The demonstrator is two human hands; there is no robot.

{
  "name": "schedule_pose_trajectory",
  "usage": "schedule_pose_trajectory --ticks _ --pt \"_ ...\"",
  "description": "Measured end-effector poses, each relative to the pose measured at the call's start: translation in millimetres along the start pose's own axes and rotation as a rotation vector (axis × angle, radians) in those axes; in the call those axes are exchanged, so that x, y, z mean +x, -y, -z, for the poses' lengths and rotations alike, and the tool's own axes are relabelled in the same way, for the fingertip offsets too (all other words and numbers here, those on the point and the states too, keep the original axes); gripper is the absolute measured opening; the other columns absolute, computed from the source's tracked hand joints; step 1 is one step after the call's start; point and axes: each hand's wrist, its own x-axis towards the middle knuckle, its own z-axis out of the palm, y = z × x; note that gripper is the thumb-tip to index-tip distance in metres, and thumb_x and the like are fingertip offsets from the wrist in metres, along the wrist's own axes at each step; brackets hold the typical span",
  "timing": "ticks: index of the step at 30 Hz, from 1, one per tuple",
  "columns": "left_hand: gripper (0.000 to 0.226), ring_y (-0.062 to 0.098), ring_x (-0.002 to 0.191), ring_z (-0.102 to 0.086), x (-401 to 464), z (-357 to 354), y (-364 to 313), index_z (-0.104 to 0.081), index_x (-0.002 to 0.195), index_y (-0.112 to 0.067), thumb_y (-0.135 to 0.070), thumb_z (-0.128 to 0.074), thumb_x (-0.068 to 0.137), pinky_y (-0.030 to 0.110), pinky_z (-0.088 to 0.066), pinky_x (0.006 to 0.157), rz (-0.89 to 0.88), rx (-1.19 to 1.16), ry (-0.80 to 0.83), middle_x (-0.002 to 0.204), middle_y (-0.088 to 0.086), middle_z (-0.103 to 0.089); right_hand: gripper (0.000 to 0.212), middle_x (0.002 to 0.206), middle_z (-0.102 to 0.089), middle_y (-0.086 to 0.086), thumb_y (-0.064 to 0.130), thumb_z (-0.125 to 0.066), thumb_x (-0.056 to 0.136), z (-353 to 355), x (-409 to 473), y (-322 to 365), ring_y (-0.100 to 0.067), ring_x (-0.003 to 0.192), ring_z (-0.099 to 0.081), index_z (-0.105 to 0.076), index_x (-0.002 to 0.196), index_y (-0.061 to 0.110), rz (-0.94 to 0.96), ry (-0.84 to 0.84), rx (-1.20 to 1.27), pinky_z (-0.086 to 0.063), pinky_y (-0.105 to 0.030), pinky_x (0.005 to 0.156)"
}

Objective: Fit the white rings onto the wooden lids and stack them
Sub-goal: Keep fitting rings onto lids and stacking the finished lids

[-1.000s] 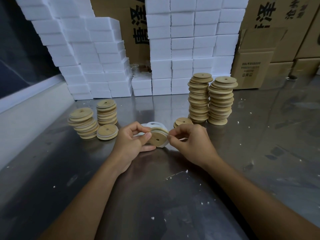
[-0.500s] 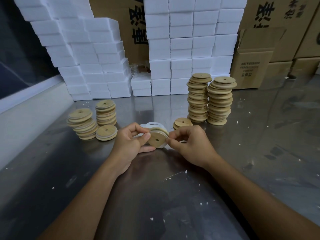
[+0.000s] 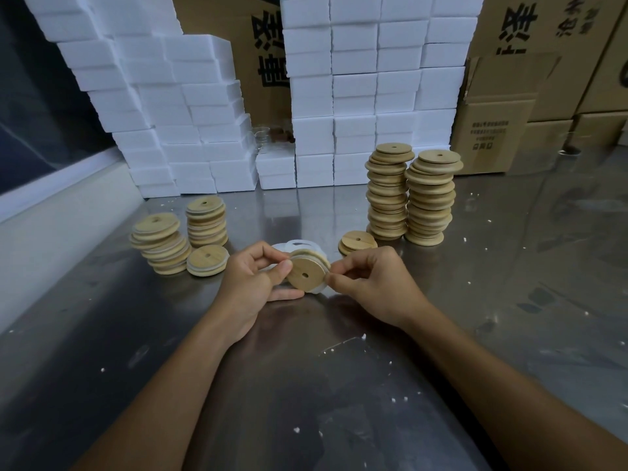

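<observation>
A round wooden lid (image 3: 305, 274) with a small centre hole is held on edge above the steel table, tilted toward me. My left hand (image 3: 253, 282) grips its left rim with thumb and fingers. At the lid's right rim, my right hand (image 3: 368, 282) pinches a white ring (image 3: 319, 289) that wraps the lid's edge. Loose white rings (image 3: 292, 245) lie just behind the hands, partly hidden. Two tall stacks of plain lids (image 3: 389, 195) (image 3: 430, 198) stand at the back right. Shorter stacks of ringed lids (image 3: 159, 244) (image 3: 206, 220) stand on the left.
A single ringed lid (image 3: 207, 260) lies by the left stacks and a low pile of lids (image 3: 356, 242) sits behind my right hand. White foam blocks (image 3: 353, 96) and cardboard boxes (image 3: 492, 137) wall off the back. White crumbs dot the steel table (image 3: 306, 385).
Both hands and the lid stay in nearly the same place; my right fingers have shifted slightly along the lid's right rim with the ring.
</observation>
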Motion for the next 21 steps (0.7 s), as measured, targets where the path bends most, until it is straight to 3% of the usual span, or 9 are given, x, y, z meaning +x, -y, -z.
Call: schedule_pose_trajectory --ticks 4,8,11,14,21 --pt "0.02 0.029 0.079 -0.074 0.1 0.7 0.1 -0.059 0.074 -0.006 0.006 -0.061 0.089 0.04 -0.06 0.059 -0.002 -0.004 0.006 0.081 0.01 -0.074 0.003 0.075 -0.076 0.001 0.015 -0.08 0.083 -1.8 0.3 -2.0 -0.016 0.071 -0.073 -0.078 0.081 0.015 -0.039 -0.008 0.036 -0.062 -0.035 0.073" --pt "0.018 0.028 0.077 -0.074 -0.2 0.2 -0.4 -0.058 0.075 -0.005 0.005 -0.06 0.09 0.039 -0.06 0.058 0.011 -0.003 -0.003 0.079 0.01 -0.074 0.008 0.075 -0.077 -0.002 0.019 -0.078 0.085 -2.8 -1.4 -0.8 -0.024 0.073 -0.074 -0.078 0.08 0.014 -0.038 0.012 0.026 -0.062 -0.036 0.073" --pt "0.016 0.027 0.075 -0.074 -0.2 -0.9 -1.2 -0.058 0.076 -0.004 0.004 -0.061 0.09 0.038 -0.059 0.055 0.019 0.011 -0.016 0.078 0.01 -0.074 0.013 0.076 -0.076 -0.01 0.018 -0.077 0.086 -3.7 -2.3 1.0 -0.035 0.076 -0.073 -0.078 0.079 0.008 -0.064 0.024 0.056 -0.062 -0.047 0.076" --pt "0.015 0.024 0.07 -0.073 -0.1 -2.7 -1.5 -0.057 0.077 -0.003 0.003 -0.061 0.091 0.035 -0.058 0.052 0.02 0.032 -0.035 0.074 0.008 -0.073 0.014 0.079 -0.076 -0.017 0.014 -0.078 0.086 -4.5 -2.7 2.7 -0.029 0.074 -0.071 -0.076 0.08 0.001 -0.118 0.039 0.158 -0.059 -0.053 0.083" --pt "0.016 0.022 0.064 -0.072 -0.2 -3.1 -2.8 -0.057 0.077 -0.004 0.003 -0.059 0.092 0.033 -0.057 0.049 0.032 0.008 -0.066 0.07 0.007 -0.072 0.011 0.077 -0.075 -0.017 0.009 -0.079 0.083 -4.2 -3.0 5.5 -0.021 0.072 -0.07 -0.076 0.079 0.0 -0.163 0.053 0.298 -0.059 -0.045 0.087"
